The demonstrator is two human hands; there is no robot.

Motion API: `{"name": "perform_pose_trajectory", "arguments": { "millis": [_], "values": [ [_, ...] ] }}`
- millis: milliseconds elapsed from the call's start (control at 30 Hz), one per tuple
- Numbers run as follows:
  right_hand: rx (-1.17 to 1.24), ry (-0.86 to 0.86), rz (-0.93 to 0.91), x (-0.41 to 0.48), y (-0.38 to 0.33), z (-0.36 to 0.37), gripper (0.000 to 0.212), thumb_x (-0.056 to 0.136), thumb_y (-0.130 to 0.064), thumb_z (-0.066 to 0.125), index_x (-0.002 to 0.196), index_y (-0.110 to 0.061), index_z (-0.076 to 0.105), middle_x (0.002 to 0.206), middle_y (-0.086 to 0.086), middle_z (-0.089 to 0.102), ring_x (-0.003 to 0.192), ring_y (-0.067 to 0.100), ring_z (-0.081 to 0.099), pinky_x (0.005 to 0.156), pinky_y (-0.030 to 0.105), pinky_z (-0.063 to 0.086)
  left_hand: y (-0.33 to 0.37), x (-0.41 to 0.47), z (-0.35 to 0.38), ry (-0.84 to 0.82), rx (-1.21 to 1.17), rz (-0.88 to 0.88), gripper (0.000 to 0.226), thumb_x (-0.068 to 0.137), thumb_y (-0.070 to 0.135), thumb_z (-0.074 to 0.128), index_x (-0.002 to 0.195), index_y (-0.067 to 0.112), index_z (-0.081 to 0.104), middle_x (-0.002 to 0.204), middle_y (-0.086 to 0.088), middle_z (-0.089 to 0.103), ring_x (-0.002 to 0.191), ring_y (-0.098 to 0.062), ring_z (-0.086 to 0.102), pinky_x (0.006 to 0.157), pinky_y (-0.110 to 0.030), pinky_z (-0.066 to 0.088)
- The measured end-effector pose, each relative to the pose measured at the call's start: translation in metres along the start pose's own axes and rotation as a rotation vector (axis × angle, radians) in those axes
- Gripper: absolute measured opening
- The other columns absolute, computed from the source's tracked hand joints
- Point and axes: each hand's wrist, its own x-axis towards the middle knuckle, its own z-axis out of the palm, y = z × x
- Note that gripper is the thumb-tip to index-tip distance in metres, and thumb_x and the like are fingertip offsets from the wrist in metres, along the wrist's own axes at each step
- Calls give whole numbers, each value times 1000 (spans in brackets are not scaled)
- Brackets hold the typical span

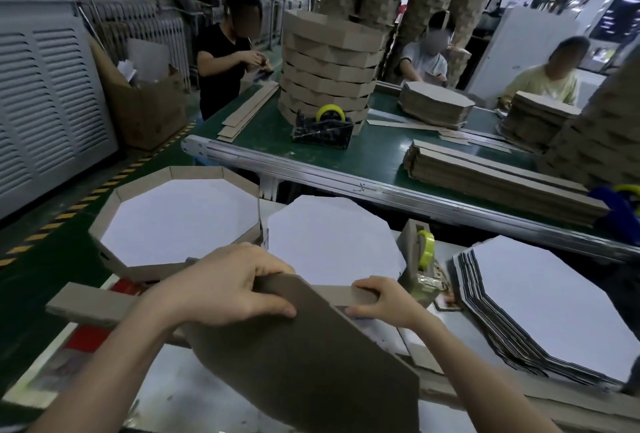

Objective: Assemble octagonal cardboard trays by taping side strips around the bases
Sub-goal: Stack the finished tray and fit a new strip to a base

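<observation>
a: where's the piece being worked on?

b: the held base [304, 356] is tilted up off the worktop [166, 394], its brown side facing the camera.

a: and the hands?

b: the left hand [235, 287] grips the held base at its top left edge, fingers curled over the rim and thumb lying flat on the brown face. the right hand [384, 301] is at the held base's upper right edge and pinches the side strip [90, 308], fingers over the top, thumb underneath.

a: how does the strip run?

b: it passes behind the held base and sticks out well to its left. whether it's taped on yet, i can't tell.

a: what else is around?

b: behind the held base to the left sits a finished tray [114, 211], walls up, white inside. straight behind the held base a white base [332, 238] lies flat. just right of that, beyond the right hand, stands a tape dispenser [424, 252] with a yellow-green roll. to the right of the held base there's a stack of bases [547, 301], white side up.

a: further back?

b: far beyond the held base runs a green conveyor belt [381, 152] with a tall stack of trays [329, 69], and other people sit along it.
</observation>
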Motion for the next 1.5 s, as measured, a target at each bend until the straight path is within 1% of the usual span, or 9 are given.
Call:
{"name": "perform_pose_trajectory", "arguments": {
  "millis": [100, 267, 567, 800, 933, 1033, 1133, 1300, 1500],
  "values": [
    [34, 10, 44, -10, 20, -7, 45, 72, -48, 83, 104, -18, 71, 99, 0, 67, 91, 17, 61, 79, 31, 49, -2, 4, -1, 11, -2, -2, 36, 79, 66, 53, 103, 43, 68, 98, 25, 68, 93, 1, 62, 83, -39, 55],
    [313, 155, 87, -12, 20, -37, 54, 71, -38, 87, 119, -25, 65, 108, -12, 68, 91, -3, 64, 72, 10, 46, 0, 15, 0, 93, 67, 16, 57, 84, 57, 64, 128, 73, 32, 79, 48, 53, 83, 17, 50, 65, -11, 40],
    [515, 225, 24, -26, 12, -66, 65, 57, -61, 80, 117, -41, 62, 107, -25, 66, 98, -7, 61, 77, 11, 48, 28, 67, 15, -1, 133, -16, 108, 79, 57, 70, 129, 71, -25, 65, 26, 60, 72, 4, 55, 59, -14, 36],
    [571, 244, -42, -43, 17, -82, 68, 60, -57, 78, 122, -31, 66, 109, -15, 69, 102, 5, 64, 82, 20, 52, 46, 103, 22, -90, 147, -89, 114, 85, 54, 64, 120, 63, -44, 144, 17, 48, 125, -19, 53, 99, -29, 40],
    [576, 252, -43, -51, 22, -93, 61, 58, -56, 78, 115, -37, 67, 105, -15, 69, 97, 2, 65, 78, 17, 51, 58, 99, 30, -20, 144, -52, 115, 86, 50, 65, 121, 63, -43, 153, 16, 34, 132, -19, 47, 107, -38, 41],
    [541, 210, -61, -56, 22, -101, 49, 60, -55, 78, 108, -47, 67, 98, -18, 69, 91, 1, 64, 76, 16, 50, 59, 90, 36, 44, 176, -68, 117, 82, 54, 68, 122, 63, -42, 119, 1, 68, 103, -26, 65, 88, -47, 53],
    [540, 191, -81, -60, 29, -106, 57, 64, -52, 78, 117, -37, 67, 96, -17, 69, 88, 1, 64, 74, 16, 50, 53, 75, 34, 96, 174, -125, 118, 80, 57, 68, 120, 63, -43, 66, 9, 63, 62, -14, 63, 60, -31, 54],
    [476, 72, -27, -61, 38, -102, 78, 58, -56, 78, 128, -26, 60, 115, 5, 63, 97, 16, 64, 80, 23, 47, 27, 49, 22, 242, 246, -233, 111, 84, 61, 59, 123, 59, -44, 158, 3, 28, 119, -18, 57, 95, -37, 49],
    [461, -50, -23, -51, 11, -59, 27, 94, -33, 64, 117, -21, 71, 96, -5, 73, 84, 0, 62, 73, 14, 47, 1, 22, 15, 311, 218, -237, 105, 83, 62, 58, 123, 61, -39, 156, 22, 4, 139, -16, 37, 107, -34, 38]
  ]
}}
